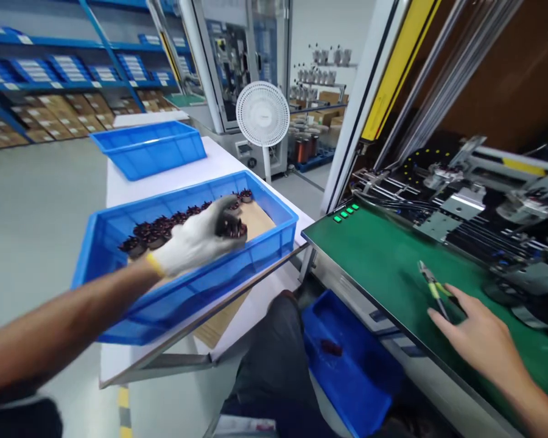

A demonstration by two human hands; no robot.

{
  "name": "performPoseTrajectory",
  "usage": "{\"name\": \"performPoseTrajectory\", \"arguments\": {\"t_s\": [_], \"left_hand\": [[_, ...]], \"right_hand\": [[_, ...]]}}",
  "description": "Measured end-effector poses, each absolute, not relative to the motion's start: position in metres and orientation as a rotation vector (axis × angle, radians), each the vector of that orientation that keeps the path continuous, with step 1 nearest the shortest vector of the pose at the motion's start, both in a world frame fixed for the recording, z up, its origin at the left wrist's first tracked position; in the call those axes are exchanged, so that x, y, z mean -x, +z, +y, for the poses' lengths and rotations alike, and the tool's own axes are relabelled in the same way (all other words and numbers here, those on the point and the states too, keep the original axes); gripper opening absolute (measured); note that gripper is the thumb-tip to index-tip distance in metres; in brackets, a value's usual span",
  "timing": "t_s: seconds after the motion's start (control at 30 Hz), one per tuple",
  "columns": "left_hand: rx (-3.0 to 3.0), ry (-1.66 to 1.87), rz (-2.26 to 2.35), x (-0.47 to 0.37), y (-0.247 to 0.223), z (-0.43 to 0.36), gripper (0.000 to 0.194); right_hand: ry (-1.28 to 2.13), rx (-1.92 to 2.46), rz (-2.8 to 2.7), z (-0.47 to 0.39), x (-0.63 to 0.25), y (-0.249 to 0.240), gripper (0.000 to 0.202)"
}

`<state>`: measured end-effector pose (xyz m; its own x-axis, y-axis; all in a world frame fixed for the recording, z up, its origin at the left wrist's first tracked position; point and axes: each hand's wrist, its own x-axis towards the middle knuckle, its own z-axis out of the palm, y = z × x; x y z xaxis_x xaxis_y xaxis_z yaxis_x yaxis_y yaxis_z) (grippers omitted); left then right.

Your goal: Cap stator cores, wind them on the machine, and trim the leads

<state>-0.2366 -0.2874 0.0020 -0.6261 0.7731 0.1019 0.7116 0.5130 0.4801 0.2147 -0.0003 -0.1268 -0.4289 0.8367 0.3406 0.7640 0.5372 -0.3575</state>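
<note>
My left hand (pixel 194 238), in a white glove with grey fingertips, is closed around a dark round part with reddish-brown prongs (pixel 232 229). It hovers over the near side of a blue bin (pixel 281 228). Similar dark parts (pixel 158 230) stand in rows inside the bin, on a brown cardboard sheet (pixel 256 222). Over the green work surface (pixel 369 255), my bare right hand (pixel 479 331) has its thumb and fingers about the handles of small pliers (pixel 433 289) with yellow-green and black grips. Their jaws point away from me.
Behind the bin sits another blue bin (pixel 159 149) on the white table (pixel 214 159). A white fan (pixel 263 115) stands beyond. Machine fixtures (pixel 461 210) border the green surface at right. Below, a blue tub (pixel 347 365) holds a dark reddish piece, beside my leg.
</note>
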Motion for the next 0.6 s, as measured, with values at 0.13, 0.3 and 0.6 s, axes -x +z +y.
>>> {"name": "performPoseTrajectory", "arguments": {"t_s": [0.13,0.3,0.6], "left_hand": [[-1.367,0.16,2.75,0.293,-0.017,-0.209,0.072],[-1.535,0.037,2.669,0.329,-0.058,-0.149,0.046],[-1.401,0.078,2.784,0.396,-0.078,-0.144,0.052]], "right_hand": [[0.056,1.186,-2.367,0.027,-0.172,-0.154,0.063],[-0.029,1.128,-2.339,0.024,-0.164,-0.168,0.058],[0.031,1.185,-2.283,0.033,-0.14,-0.155,0.054]]}}
